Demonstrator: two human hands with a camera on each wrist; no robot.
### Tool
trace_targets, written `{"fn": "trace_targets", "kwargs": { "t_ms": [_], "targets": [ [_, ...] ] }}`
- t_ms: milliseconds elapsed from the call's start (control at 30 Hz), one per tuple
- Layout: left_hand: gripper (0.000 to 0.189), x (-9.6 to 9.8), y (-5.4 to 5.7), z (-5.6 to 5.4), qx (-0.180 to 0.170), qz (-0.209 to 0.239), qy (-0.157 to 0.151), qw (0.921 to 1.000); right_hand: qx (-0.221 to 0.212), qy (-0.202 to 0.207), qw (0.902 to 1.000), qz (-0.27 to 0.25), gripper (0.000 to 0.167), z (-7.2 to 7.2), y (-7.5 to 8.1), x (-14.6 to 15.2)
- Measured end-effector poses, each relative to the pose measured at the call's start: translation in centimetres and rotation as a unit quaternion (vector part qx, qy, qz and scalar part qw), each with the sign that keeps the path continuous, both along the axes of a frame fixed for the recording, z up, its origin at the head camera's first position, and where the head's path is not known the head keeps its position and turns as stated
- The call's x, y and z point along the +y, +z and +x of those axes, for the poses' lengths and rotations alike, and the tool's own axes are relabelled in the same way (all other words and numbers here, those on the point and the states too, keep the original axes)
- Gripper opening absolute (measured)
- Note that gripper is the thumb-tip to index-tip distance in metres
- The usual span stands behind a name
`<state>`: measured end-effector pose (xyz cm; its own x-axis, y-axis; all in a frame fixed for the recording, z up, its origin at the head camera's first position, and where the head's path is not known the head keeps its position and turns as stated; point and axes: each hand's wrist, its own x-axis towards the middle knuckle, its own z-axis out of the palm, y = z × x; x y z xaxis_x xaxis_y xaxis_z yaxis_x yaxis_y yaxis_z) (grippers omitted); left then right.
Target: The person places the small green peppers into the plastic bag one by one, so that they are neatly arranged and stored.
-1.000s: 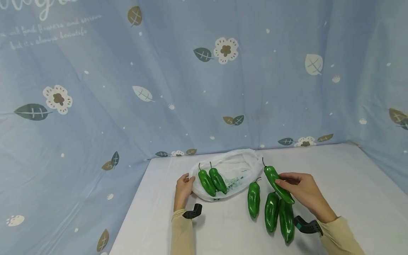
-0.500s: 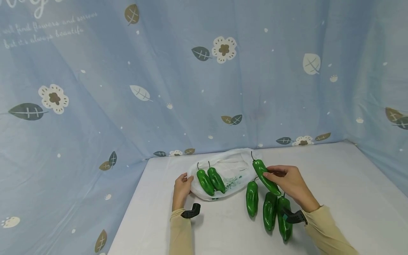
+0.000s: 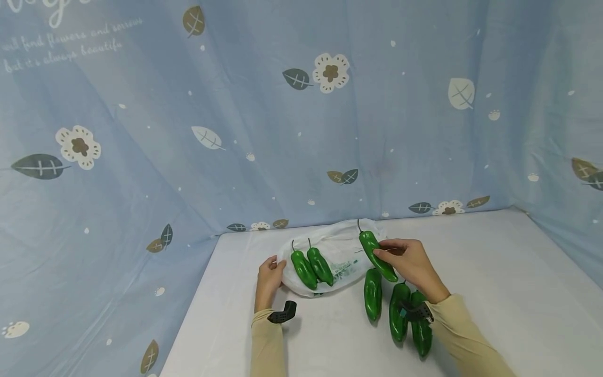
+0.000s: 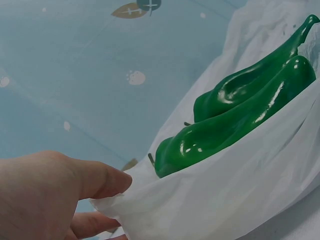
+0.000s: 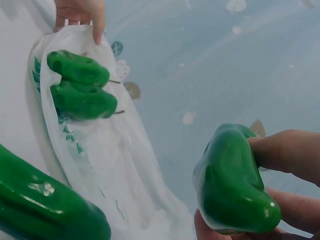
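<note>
A white plastic bag with green print lies at the back of the table. Two green peppers, one the left pepper and the other beside it, lie side by side on its left part. My left hand pinches the bag's left edge between thumb and fingers, as the left wrist view shows. In my right hand a third green pepper is gripped near its middle, stem pointing away, over the bag's right end. In the right wrist view that held pepper sits between thumb and fingers.
Several more peppers lie on the white table in front of the right hand: one pepper close to the bag, another pepper nearer me, partly under the right wrist. A blue patterned curtain rises behind and at the sides.
My right hand has carried its pepper leftward and slightly away from me, from above the loose peppers to over the bag's right end. The left hand stays at the bag's edge.
</note>
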<state>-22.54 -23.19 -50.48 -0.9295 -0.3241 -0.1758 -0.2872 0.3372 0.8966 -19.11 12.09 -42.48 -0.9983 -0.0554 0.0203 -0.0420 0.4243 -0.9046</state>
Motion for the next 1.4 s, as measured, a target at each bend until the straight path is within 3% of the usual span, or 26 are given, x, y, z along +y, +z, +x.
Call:
{"fn": "trace_targets", "kwargs": {
  "t_ms": [433, 1400],
  "targets": [
    [0.056, 0.0, 0.0, 0.0, -0.009, 0.004, -0.004, 0.9999, -0.005, -0.005, 0.9997, -0.024, 0.043, -1.3, -1.3, -1.7],
    [0.054, -0.1, 0.0, -0.4, -0.013, 0.004, -0.003, 0.9999, -0.012, 0.012, 0.9990, -0.042, 0.035, -3.3, -1.8, -4.2]
  ]
}}
